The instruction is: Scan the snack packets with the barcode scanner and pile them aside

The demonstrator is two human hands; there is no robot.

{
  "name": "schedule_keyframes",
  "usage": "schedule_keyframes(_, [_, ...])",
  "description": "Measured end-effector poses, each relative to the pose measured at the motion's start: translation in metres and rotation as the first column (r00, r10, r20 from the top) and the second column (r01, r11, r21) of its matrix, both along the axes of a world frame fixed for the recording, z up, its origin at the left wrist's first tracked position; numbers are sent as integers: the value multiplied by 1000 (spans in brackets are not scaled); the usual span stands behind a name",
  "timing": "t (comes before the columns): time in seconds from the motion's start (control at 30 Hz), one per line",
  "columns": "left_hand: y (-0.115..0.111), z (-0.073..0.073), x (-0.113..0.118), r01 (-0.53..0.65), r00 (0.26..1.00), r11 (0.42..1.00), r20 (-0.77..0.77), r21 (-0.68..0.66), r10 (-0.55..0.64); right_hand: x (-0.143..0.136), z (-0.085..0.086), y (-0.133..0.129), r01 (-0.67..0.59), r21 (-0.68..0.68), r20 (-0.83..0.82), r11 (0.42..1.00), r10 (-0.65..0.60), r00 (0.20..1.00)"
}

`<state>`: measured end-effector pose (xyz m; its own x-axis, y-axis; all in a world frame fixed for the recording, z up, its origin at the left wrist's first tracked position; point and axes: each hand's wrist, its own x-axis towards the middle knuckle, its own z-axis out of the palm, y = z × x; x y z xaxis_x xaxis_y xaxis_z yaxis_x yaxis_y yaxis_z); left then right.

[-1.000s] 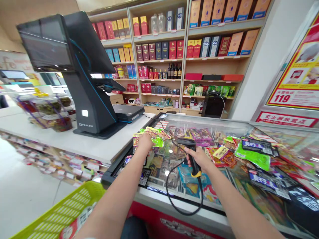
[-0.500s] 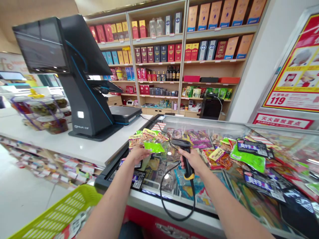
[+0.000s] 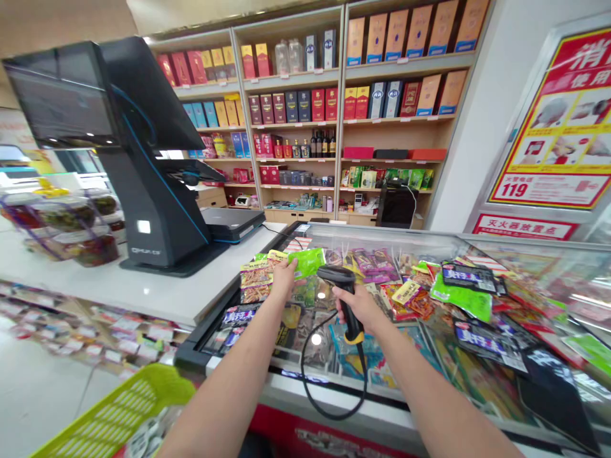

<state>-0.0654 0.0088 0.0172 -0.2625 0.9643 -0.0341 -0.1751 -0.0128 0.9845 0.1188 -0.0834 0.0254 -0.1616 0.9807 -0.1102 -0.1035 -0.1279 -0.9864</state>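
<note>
My left hand pinches a bright green snack packet above the glass top of the freezer. Wrapped round the handle of a black barcode scanner is my right hand; the scanner's head is close to the green packet, and its black cable loops down below. Beside my left hand lie several noodle-like snack packets. Dark packets rest nearer the freezer's left edge. To the right of the scanner is a spread pile of packets, with a green one among them.
A black register stands on the white counter at the left, near plastic jars. At the lower left is a yellow-green basket with items inside. Shelves of boxes line the back; a fire-equipment sign hangs at right.
My left hand has lifted the green packet up and right, closer to the scanner head. My right hand still holds the scanner. The whole view has shifted slightly.
</note>
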Motion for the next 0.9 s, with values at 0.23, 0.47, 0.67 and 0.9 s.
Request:
schedule_keyframes(0.23, [20,-13,27,95,962,995,256,12,-95,5,-4,2,-42,106,201,993,20,979])
schedule_keyframes(0.47, [30,-24,20,139,945,989,293,48,-146,5,1,-5,-94,126,288,988,54,956])
schedule_keyframes(0.67, [36,-32,22,151,934,983,311,104,-177,4,-1,-4,-61,86,285,994,34,958])
schedule_keyframes(0.9, [33,-31,23,146,927,986,337,76,-164,4,-7,-2,-67,70,299,995,44,953])
